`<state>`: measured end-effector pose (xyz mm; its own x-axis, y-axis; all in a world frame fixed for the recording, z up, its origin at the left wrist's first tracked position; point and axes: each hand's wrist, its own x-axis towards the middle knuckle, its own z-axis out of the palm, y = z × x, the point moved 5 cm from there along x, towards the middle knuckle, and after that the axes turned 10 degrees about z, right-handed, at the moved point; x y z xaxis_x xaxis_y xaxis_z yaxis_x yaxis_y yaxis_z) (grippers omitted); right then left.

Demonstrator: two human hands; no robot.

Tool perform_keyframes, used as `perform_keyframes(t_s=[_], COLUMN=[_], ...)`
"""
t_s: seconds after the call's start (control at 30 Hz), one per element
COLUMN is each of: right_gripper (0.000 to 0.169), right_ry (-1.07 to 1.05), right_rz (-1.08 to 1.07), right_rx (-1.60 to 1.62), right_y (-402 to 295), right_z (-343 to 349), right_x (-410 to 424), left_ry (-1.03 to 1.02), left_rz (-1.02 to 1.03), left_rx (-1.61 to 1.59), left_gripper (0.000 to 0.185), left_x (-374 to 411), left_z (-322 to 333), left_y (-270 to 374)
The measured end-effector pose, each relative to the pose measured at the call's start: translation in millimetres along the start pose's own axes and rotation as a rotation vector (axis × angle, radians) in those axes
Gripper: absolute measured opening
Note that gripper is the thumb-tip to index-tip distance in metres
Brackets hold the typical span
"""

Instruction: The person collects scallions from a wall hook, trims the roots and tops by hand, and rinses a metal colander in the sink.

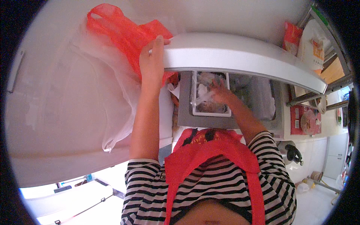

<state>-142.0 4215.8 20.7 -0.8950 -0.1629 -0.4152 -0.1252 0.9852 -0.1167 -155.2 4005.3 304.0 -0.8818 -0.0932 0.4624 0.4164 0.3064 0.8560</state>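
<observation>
My left hand grips the left end of a raised white freezer lid, its fingers over the edge. A red plastic bag hangs behind and beside that hand, near the wall. Below the lid lies the grey-rimmed opening of a chest freezer. My right hand reaches into it, over a white-rimmed basket or tray that holds clear plastic bags with contents I cannot make out. The fingers touch or are just above the bags; whether they hold one is unclear.
A clear plastic sheet or bag hangs at the left. Right of the freezer, a red box carries a bagged item. Further up, a metal rack holds packaged goods close to the lid's right end.
</observation>
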Motion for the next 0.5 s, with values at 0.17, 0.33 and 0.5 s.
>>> perform_keyframes(t_s=[0.17, 0.33, 0.5], right_gripper=[0.065, 0.072, 0.057], right_ry=[0.261, 0.105, 0.317], right_rz=[0.067, 0.17, 0.197], right_rx=[-0.013, 0.005, -0.136], right_y=[21.3, 19.0, -27.7], right_z=[14.1, 21.9, -53.9], right_x=[18.4, 27.3, -46.0], left_ry=[0.023, 0.043, 0.061], left_rz=[-0.017, -0.021, 0.005], left_rx=[-0.041, -0.067, -0.004], left_gripper=[0.038, 0.038, 0.037], left_x=[5.5, 3.8, -3.2], left_z=[5.2, 4.2, -0.8], left_y=[-2.9, -1.5, -10.8])
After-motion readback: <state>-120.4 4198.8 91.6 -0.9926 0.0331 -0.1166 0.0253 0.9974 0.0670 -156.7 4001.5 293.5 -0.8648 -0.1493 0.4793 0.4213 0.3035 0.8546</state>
